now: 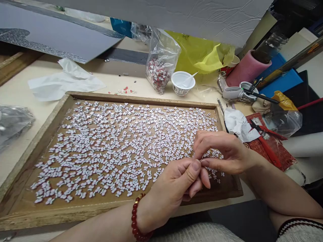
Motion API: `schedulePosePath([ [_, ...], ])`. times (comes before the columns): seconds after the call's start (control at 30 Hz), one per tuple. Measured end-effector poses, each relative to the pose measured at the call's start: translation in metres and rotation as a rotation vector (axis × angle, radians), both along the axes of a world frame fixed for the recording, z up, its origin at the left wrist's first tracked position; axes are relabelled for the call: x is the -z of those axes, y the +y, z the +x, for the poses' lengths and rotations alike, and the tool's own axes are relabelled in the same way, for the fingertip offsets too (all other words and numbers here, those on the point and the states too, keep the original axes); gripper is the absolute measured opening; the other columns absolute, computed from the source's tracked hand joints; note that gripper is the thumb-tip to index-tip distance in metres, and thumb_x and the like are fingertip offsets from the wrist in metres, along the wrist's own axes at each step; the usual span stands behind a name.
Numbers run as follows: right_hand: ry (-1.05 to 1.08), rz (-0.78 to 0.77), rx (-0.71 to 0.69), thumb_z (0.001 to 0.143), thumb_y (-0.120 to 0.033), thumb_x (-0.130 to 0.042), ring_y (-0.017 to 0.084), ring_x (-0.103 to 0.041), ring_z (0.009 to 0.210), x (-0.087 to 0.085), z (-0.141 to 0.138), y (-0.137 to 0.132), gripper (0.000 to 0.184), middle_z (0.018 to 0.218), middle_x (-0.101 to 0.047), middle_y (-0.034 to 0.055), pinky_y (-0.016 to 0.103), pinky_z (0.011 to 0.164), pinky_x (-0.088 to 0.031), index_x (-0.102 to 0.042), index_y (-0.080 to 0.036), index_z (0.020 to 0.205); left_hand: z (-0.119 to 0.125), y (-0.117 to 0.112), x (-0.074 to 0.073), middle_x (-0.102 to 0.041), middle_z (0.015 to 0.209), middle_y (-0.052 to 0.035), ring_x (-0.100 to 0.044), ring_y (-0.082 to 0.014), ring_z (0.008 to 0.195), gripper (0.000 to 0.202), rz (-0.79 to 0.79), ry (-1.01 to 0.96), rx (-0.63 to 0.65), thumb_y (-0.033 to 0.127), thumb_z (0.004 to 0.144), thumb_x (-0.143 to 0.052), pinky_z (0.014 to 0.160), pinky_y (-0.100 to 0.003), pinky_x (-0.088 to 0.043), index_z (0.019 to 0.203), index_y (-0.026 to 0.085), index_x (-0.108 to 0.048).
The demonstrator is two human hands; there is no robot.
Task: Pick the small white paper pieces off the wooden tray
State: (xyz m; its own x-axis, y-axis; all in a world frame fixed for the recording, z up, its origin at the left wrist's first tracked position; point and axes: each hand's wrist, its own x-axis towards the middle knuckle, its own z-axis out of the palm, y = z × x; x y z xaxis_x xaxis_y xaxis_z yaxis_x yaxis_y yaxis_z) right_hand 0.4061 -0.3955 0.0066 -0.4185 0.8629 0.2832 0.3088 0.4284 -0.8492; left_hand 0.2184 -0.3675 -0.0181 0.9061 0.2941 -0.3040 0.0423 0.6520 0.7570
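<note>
My left hand (180, 179), with a red bead bracelet (136, 215) at the wrist, is closed in a pinch over the tray's right front part. Touching its fingertips is my right hand (222, 151), thumb and forefinger also pinched. Whatever sits between the fingertips is too small to make out. Below both hands lies a shallow wooden-framed tray (32, 148). Many small whitish, petal-shaped pieces (108, 148) with reddish edges are spread across its brown base.
Behind the tray stand a clear bag of red and white pieces (160, 74) and a white cup with a spoon (183, 84). Tissue (63, 80) lies at the back left. Red-handled pliers (268, 148), crumpled tissue (238, 124) and a pink roll (248, 69) crowd the right side.
</note>
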Motion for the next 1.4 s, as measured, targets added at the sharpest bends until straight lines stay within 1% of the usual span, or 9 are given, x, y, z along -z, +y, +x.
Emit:
schedulePosePath([
  [0.23,0.004,-0.045,-0.018,0.085,-0.021,-0.062,0.012,-0.056,0.076,0.000,0.000,-0.002,0.012,0.079,-0.062,0.0059,0.028,0.070,-0.049,-0.061,-0.010,0.089,0.000,0.001,0.001,-0.038,0.048,0.0058,-0.026,-0.0087,0.045,0.044,0.053,0.003,-0.033,0.044,0.095,-0.040,0.045,-0.024,-0.019,0.072,0.014,-0.063],
  [0.43,-0.033,-0.059,0.060,0.083,-0.028,-0.065,0.011,-0.053,0.075,0.003,0.000,-0.005,0.026,0.082,-0.060,0.0043,0.026,0.067,-0.048,-0.060,-0.010,0.100,0.000,0.002,0.000,-0.040,0.049,0.0053,-0.028,-0.0083,0.046,0.042,0.079,0.002,-0.110,0.039,0.097,-0.039,0.044,-0.023,-0.020,0.071,0.016,-0.063],
  [0.5,-0.028,-0.040,0.094,0.081,-0.032,-0.068,0.011,-0.054,0.076,0.005,0.001,-0.006,0.035,0.085,-0.061,0.0049,0.027,0.068,-0.048,-0.059,-0.010,0.106,0.001,0.003,-0.001,-0.039,0.050,0.0054,-0.027,-0.0082,0.046,0.040,0.056,0.009,-0.109,0.038,0.097,-0.039,0.043,-0.023,-0.018,0.076,0.015,-0.065],
  [0.57,-0.064,0.035,0.137,0.079,-0.034,-0.070,0.012,-0.054,0.077,0.005,0.000,-0.006,0.038,0.087,-0.061,0.0050,0.028,0.069,-0.048,-0.058,-0.011,0.107,0.001,0.004,-0.002,-0.040,0.052,0.0050,-0.027,-0.0082,0.047,0.039,0.033,0.024,-0.112,0.037,0.097,-0.039,0.043,-0.022,-0.017,0.079,0.015,-0.066],
  [0.73,-0.271,0.322,0.229,0.078,-0.027,-0.071,0.016,-0.056,0.086,0.004,-0.005,-0.005,0.028,0.089,-0.062,0.0072,0.033,0.078,-0.047,-0.060,-0.012,0.098,0.000,0.004,-0.001,-0.039,0.055,0.0049,-0.026,-0.0080,0.048,0.038,0.011,0.037,-0.138,0.041,0.096,-0.041,0.043,-0.022,-0.017,0.080,0.015,-0.063],
  [0.9,-0.358,0.484,0.245,0.080,-0.017,-0.068,0.015,-0.055,0.079,0.002,-0.011,-0.006,0.014,0.082,-0.061,0.0067,0.032,0.073,-0.048,-0.062,-0.011,0.090,0.000,0.003,0.001,-0.040,0.054,0.0053,-0.024,-0.0076,0.048,0.039,-0.008,0.013,-0.137,0.041,0.096,-0.042,0.043,-0.023,-0.016,0.067,0.018,-0.050],
  [0.97,-0.367,0.505,0.254,0.081,-0.016,-0.067,0.014,-0.055,0.077,0.001,-0.013,-0.006,0.012,0.080,-0.062,0.0066,0.032,0.072,-0.048,-0.062,-0.011,0.090,0.000,0.003,0.000,-0.040,0.055,0.0053,-0.024,-0.0075,0.048,0.039,-0.001,0.011,-0.136,0.040,0.097,-0.041,0.043,-0.022,-0.016,0.066,0.017,-0.049],
  [1.17,-0.401,0.499,0.215,0.083,-0.028,-0.068,0.014,-0.055,0.079,0.000,-0.014,-0.008,0.021,0.082,-0.063,0.0066,0.032,0.074,-0.049,-0.059,-0.011,0.091,0.001,0.003,0.001,-0.037,0.056,0.0061,-0.024,-0.0079,0.050,0.036,-0.003,0.072,-0.141,0.041,0.095,-0.043,0.045,-0.021,-0.020,0.069,0.018,-0.049],
  [1.4,-0.424,0.498,0.220,0.084,-0.015,-0.062,0.015,-0.054,0.076,0.000,-0.017,-0.009,0.005,0.081,-0.064,0.0063,0.031,0.071,-0.049,-0.056,-0.015,0.085,0.000,0.005,-0.001,-0.038,0.054,0.0038,-0.026,-0.0090,0.049,0.046,0.076,0.068,-0.089,0.044,0.096,-0.039,0.045,-0.024,-0.019,0.058,0.018,-0.046],
])
